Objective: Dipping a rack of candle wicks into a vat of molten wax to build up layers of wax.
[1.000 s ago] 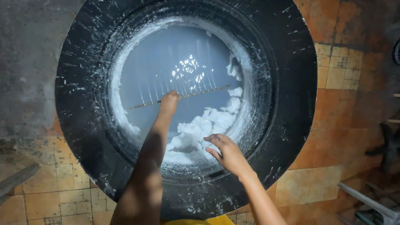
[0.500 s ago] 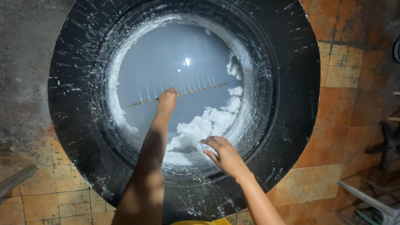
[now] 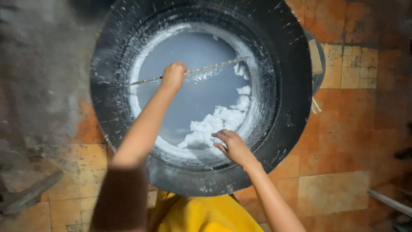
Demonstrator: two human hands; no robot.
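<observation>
Yellow cloth point(image 3: 201, 212), part of the person's clothing, fills the bottom edge of the view, just under the near rim of a large black basin point(image 3: 287, 107). Both forearms reach up from there, the left one in a dark brown sleeve point(image 3: 122, 199).

Right hand point(image 3: 234, 146) lies at the near inner edge of the basin, fingers loosely spread and bent, palm down, touching the rim of the white foam point(image 3: 214, 122); it grips nothing. That foam is a lumpy heap floating on the near right part of the liquid, trailing in smaller clumps up along the right wall.

Left hand point(image 3: 174, 75) is farther in, over the far half of the basin, closed in a fist around a thin pale stick point(image 3: 214, 66). The stick runs nearly level across the pale blue-grey liquid point(image 3: 193, 94), its left end near the left wall and its right end reaching the far right wall, tilted slightly upward to the right. Small glints and droplets show on the liquid just below the stick beside the fist.

Inside, the basin's wall is crusted white near the liquid line and flecked with white spatter higher up. Around the basin lies an orange tiled floor point(image 3: 343, 141), worn and stained, turning grey on the far left. A grey bar point(image 3: 388, 202) lies at the lower right corner.
</observation>
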